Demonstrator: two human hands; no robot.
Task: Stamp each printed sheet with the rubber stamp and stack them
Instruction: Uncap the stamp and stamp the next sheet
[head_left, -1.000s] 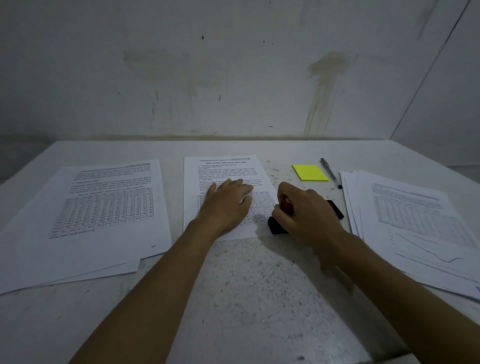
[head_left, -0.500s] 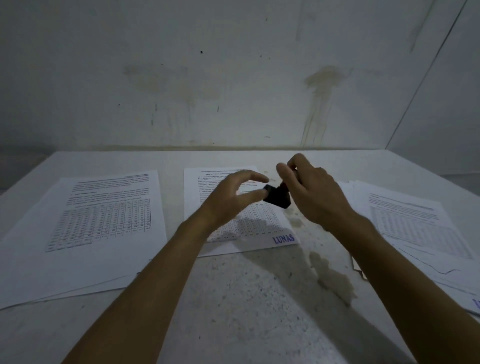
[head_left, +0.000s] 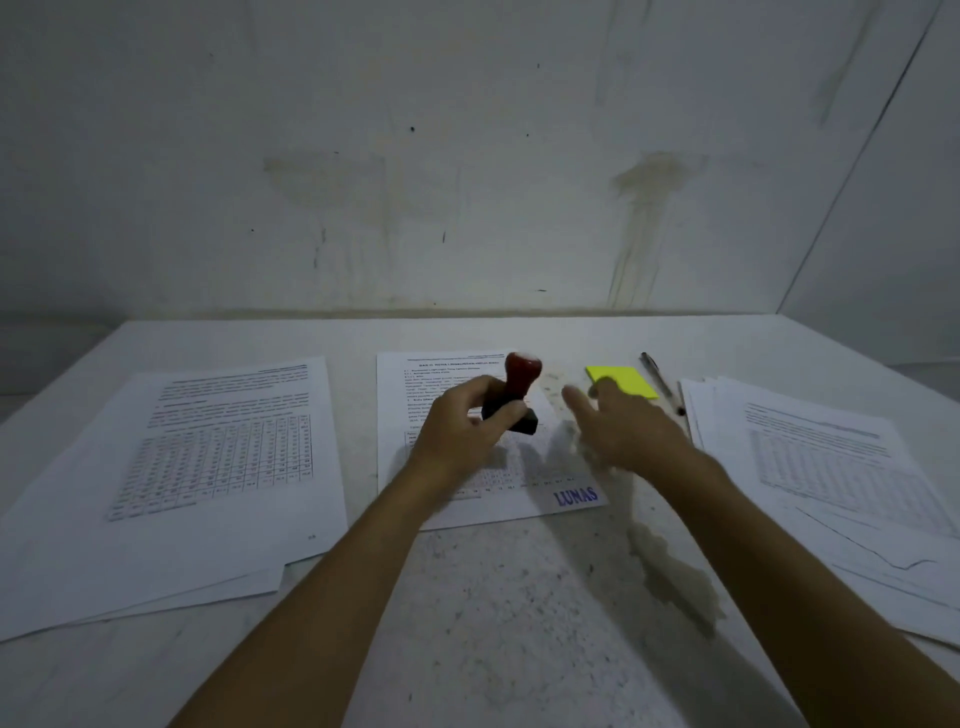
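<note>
My left hand (head_left: 460, 434) grips the rubber stamp (head_left: 519, 389) by its black base, red handle pointing up, held above the middle printed sheet (head_left: 415, 395). That sheet lies flat in front of me and bears a blue "LUNAS" stamp mark (head_left: 575, 495) at its lower right corner. My right hand (head_left: 621, 428) hovers just right of the stamp, blurred, fingers loosely extended and holding nothing. A stack of printed sheets (head_left: 171, 467) lies on the left. Another stack (head_left: 831, 457) lies fanned on the right.
A yellow sticky-note pad (head_left: 623, 379) and a pen (head_left: 660, 382) lie behind my right hand on the white table (head_left: 519, 613). A stained wall rises close behind the table. A dark smudge marks the table near my right forearm.
The stamp passed from my right hand to my left hand. My right hand let go and moved right. The black ink pad seen one second ago is no longer visible.
</note>
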